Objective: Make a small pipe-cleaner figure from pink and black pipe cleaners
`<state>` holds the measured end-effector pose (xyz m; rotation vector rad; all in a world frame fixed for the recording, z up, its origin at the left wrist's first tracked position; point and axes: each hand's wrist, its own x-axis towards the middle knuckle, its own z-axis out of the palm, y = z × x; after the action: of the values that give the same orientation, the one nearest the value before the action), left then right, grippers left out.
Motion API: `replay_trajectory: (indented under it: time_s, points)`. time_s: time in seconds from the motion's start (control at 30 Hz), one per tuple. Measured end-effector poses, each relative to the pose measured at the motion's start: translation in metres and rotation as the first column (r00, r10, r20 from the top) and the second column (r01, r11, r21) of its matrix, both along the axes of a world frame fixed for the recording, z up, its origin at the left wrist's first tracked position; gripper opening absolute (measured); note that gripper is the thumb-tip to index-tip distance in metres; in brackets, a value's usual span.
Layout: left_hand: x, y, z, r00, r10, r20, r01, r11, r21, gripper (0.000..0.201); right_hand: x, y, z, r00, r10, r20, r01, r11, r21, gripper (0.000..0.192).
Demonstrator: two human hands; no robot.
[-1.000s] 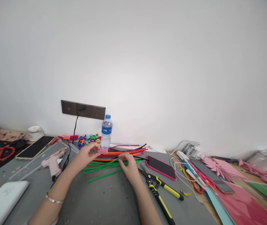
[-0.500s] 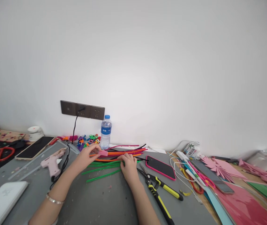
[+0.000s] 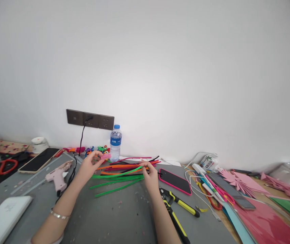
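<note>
My left hand (image 3: 92,164) pinches a small pink piece (image 3: 105,156) between thumb and fingers, in front of the water bottle (image 3: 115,143); its exact kind is too small to make out. My right hand (image 3: 150,174) has its thumb and fingertips closed on the right end of a green pipe cleaner (image 3: 127,172), which is raised a little off the pile. Below it more green pipe cleaners (image 3: 116,182) lie on the grey mat (image 3: 109,217). Orange and red pipe cleaners (image 3: 124,166) are spread behind them, between my hands.
A pink-cased phone (image 3: 174,181) and yellow-black pliers (image 3: 184,205) lie right of my right arm. On the left are a pink glue gun (image 3: 57,177) with its cord, a white box-like device (image 3: 6,217) and another phone (image 3: 39,160). Pink paper (image 3: 267,220) covers the far right.
My right hand has moved right and up, lifting the end of a green pipe cleaner from the pile. My left hand has shifted left and slightly up with the pink piece.
</note>
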<state>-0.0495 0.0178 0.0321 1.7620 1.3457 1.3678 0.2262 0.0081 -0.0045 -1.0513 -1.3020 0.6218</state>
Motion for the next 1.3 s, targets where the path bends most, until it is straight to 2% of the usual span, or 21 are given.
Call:
replay_trajectory:
  time_s: [0.13, 0.27, 0.43, 0.53, 0.63, 0.73, 0.83, 0.9, 0.97, 1.07, 1.13, 1.2, 1.3]
  points:
    - [0.004, -0.002, 0.001, 0.999, -0.017, -0.041, 0.018, 1.000, 0.019, 0.020, 0.005, 0.004, -0.003, 0.979, -0.002, -0.205, -0.014, 0.997, -0.077, 0.013]
    - [0.003, -0.001, 0.000, 0.998, -0.016, -0.054, 0.018, 0.999, 0.045, 0.019, 0.005, 0.005, -0.005, 0.924, -0.041, -0.380, -0.011, 0.991, -0.134, 0.019]
    - [0.004, -0.003, 0.000, 0.996, -0.064, -0.066, 0.063, 0.998, -0.014, 0.019, 0.004, 0.005, -0.005, 0.870, -0.053, -0.489, -0.045, 0.981, -0.186, 0.029]
    - [0.006, -0.004, -0.001, 0.992, -0.094, -0.083, 0.091, 0.995, -0.042, 0.019, 0.006, 0.005, -0.005, 0.934, -0.053, -0.353, 0.000, 0.989, -0.149, 0.027]
    - [0.002, 0.000, -0.004, 0.995, -0.042, -0.089, 0.039, 0.999, -0.034, 0.018, 0.007, 0.003, -0.005, 0.998, -0.058, -0.014, 0.057, 0.997, -0.050, 0.024]
    - [-0.006, 0.007, -0.010, 0.998, 0.041, -0.044, -0.042, 0.999, -0.017, 0.019, 0.004, -0.001, -0.006, 0.936, -0.064, 0.346, 0.064, 0.998, 0.010, 0.034]
    - [-0.012, 0.011, -0.013, 0.998, 0.047, 0.033, -0.045, 0.998, -0.043, 0.024, 0.001, -0.006, -0.006, 0.821, -0.053, 0.569, 0.087, 0.996, -0.034, 0.043]
    - [-0.013, 0.011, -0.013, 0.998, 0.045, 0.052, -0.043, 0.998, -0.049, 0.024, 0.000, -0.008, -0.006, 0.771, -0.060, 0.634, 0.123, 0.991, -0.056, 0.045]
    - [-0.010, 0.009, -0.011, 0.998, 0.037, 0.041, -0.035, 0.998, -0.056, 0.023, 0.000, -0.010, -0.004, 0.758, -0.053, 0.651, 0.127, 0.990, -0.067, 0.046]
    - [-0.007, 0.006, -0.010, 1.000, 0.012, 0.022, -0.010, 0.996, -0.090, 0.023, -0.003, -0.012, 0.000, 0.777, 0.113, 0.619, -0.052, 0.992, -0.116, 0.049]
    - [-0.006, 0.005, -0.010, 1.000, 0.000, 0.021, 0.002, 0.995, -0.098, 0.024, -0.008, -0.014, 0.002, 0.768, 0.232, 0.597, -0.187, 0.973, -0.137, 0.047]
    - [-0.005, 0.005, -0.010, 0.999, -0.011, 0.031, 0.014, 0.994, -0.104, 0.025, -0.012, -0.017, 0.003, 0.749, 0.278, 0.602, -0.242, 0.960, -0.143, 0.041]
    - [-0.005, 0.004, -0.009, 0.999, -0.016, 0.035, 0.020, 0.995, -0.099, 0.025, -0.017, -0.019, 0.004, 0.724, 0.287, 0.627, -0.250, 0.957, -0.150, 0.032]
